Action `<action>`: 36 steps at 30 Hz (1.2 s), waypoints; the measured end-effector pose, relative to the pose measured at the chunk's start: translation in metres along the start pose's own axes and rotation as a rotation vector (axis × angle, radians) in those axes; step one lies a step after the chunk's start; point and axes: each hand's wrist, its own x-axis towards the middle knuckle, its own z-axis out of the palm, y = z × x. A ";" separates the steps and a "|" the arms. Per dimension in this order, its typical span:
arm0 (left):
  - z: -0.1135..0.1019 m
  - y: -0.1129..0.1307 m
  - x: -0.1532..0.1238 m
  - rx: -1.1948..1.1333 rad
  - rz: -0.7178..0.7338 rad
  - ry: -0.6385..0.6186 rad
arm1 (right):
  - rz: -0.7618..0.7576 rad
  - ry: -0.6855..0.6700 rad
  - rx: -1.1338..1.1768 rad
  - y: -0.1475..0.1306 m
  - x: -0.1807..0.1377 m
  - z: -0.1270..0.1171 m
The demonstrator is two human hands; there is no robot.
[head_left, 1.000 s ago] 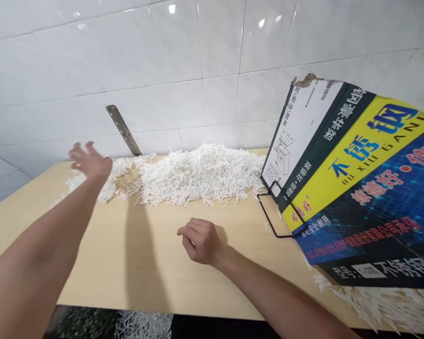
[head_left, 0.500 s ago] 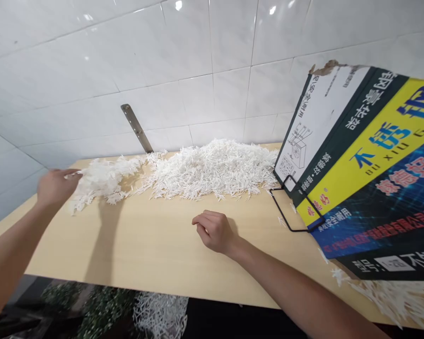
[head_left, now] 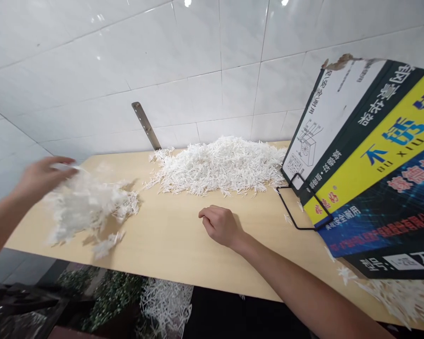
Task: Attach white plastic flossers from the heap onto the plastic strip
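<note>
My left hand is over the left end of the table, slightly blurred, its thumb and fingers pinched at the upper edge of a loose clump of small white slivers. The clump is smeared by motion, and a small tuft of slivers lies near the table's front edge. My right hand rests on the tabletop as a loose fist, with nothing showing from its fingers. Behind it, against the wall, lies a large heap of the same white slivers, not touched by either hand.
A large printed cardboard box leans at the right, with a black wire frame at its lower corner. More slivers lie below the box. A metal bracket stands against the tiled wall. Below the front edge are green leaves and more white pieces.
The white clump at the left has come away from the wall side toward the front edge, apart from the big heap. My left hand has shifted slightly; my right fist stays on the table.
</note>
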 end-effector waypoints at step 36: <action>0.162 0.033 -0.083 0.041 0.337 -0.274 | 0.622 -0.372 0.352 -0.093 -0.009 -0.049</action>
